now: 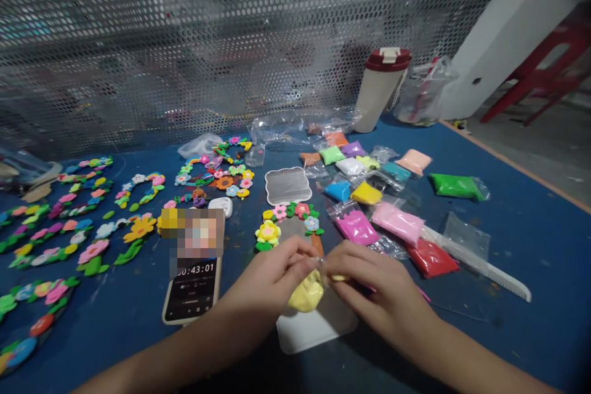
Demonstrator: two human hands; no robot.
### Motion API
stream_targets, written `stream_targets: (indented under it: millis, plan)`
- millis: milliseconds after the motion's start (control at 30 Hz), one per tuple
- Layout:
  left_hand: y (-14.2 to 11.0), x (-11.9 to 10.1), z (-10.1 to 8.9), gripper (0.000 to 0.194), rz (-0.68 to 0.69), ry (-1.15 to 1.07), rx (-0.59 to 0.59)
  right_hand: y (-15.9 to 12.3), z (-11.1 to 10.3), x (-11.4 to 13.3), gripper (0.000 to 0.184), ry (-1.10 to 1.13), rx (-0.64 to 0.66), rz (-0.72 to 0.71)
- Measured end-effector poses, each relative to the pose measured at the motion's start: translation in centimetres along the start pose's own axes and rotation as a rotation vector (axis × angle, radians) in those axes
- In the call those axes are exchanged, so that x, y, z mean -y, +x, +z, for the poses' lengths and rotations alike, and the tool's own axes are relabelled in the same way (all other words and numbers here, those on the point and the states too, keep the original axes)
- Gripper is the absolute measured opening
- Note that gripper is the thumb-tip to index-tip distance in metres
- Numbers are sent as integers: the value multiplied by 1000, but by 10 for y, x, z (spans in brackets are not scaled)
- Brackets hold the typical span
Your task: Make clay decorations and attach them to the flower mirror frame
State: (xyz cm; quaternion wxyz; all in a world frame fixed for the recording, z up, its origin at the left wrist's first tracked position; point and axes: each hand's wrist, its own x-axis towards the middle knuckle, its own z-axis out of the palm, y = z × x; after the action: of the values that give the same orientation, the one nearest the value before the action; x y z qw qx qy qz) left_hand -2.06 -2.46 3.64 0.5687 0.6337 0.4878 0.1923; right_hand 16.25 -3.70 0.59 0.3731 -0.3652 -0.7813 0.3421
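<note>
My left hand (272, 277) is closed around a clear packet of pale yellow clay (306, 294), held low over the blue table. My right hand (373, 286) pinches the top of the same packet, fingers pressed together at its opening. Under both hands lies a white frame (314, 327) whose upper edge carries small clay flowers (289, 220) in yellow, pink and blue. A phone (192, 295) showing a running timer lies just left of my left hand.
Many clay packets (369, 197) in several colours lie to the right, with a white comb (484, 269) and a green packet (457, 186). Finished flower pieces (69, 228) fill the left side. A lidded cup (381, 89) stands at the back by a perforated metal screen.
</note>
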Motion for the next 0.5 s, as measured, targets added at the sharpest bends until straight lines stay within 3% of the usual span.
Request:
stream_targets:
  millis: [100,167,300,367,500]
  plan:
    - [0,-1,-1,21,8,-25,-14,2,-5,5,22,-31,139,-48]
    - [1,-1,-2,22,11,-36,-31,2,-9,6,25,-41,156,-49]
    - [4,-2,-5,27,-40,-128,-93,1,-15,1,20,30,-174,180]
    - [4,-3,-6,29,-68,-189,-100,2,-14,0,17,100,-265,310]
    - [4,-2,-5,33,-59,-273,-95,5,-7,3,20,285,-45,403]
